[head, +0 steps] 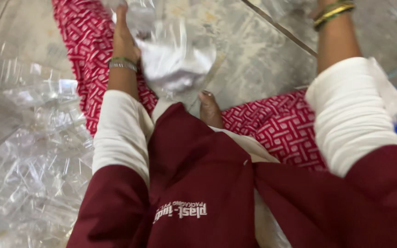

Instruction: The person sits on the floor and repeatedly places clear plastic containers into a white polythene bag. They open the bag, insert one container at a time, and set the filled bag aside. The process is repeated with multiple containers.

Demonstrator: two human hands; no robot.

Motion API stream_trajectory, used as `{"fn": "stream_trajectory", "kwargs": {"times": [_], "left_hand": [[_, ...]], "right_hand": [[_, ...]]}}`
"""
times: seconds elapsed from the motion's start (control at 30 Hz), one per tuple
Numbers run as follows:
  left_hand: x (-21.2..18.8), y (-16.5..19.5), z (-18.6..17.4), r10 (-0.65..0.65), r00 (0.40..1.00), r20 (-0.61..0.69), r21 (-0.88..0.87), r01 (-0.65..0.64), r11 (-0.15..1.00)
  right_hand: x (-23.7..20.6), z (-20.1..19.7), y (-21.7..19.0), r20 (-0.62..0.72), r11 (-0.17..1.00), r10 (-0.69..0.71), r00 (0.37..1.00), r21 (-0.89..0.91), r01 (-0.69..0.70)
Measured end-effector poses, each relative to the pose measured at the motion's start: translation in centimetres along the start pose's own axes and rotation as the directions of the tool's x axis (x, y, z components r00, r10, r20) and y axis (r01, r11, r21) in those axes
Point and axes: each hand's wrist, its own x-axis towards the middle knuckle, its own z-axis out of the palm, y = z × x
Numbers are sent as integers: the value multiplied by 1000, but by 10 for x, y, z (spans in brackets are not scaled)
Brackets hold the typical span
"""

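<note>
Left hand: the left hand (124, 39) lay stretched up along the red-and-white patterned cloth (272, 131), fingers extended flat against the crumpled clear plastic wrap around a white wad (173, 57), touching its edge rather than clamping it, likely to steady it.
Right hand: only the forearm and gold bangles (332, 11) showed at the top edge; the hand itself was cut off, so I could not tell how its fingers stood.
Wrapped wad: it sat on the grey stone floor (253, 55) near the top middle, between the two arms.
Left side: a heap of clear plastic sheets (28, 138) crowded the floor to the left edge.
Open room: bare floor lay right of the wad, towards the dark floor seam (281, 30).
</note>
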Motion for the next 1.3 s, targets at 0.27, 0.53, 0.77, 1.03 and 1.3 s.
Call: {"fn": "stream_trajectory", "kwargs": {"times": [0.27,0.53,0.77,1.03,1.3], "left_hand": [[-6,-18,3,449,883,-138,613,-280,739],[-183,19,90,4,528,849,405,-655,638],[-243,14,137,254,620,742,176,-545,820],[-256,-23,132,314,771,554,-90,-319,943],[-244,-58,136,340,782,522,-186,-285,940]], "right_hand": [[-25,34,-4,290,961,225,930,-224,-162],[-164,65,43,625,980,-94,775,-79,182],[-259,31,-12,472,802,-597,649,374,466],[-335,9,-55,598,894,-439,671,363,261],[-319,14,-47,613,848,-520,595,455,272]]}}
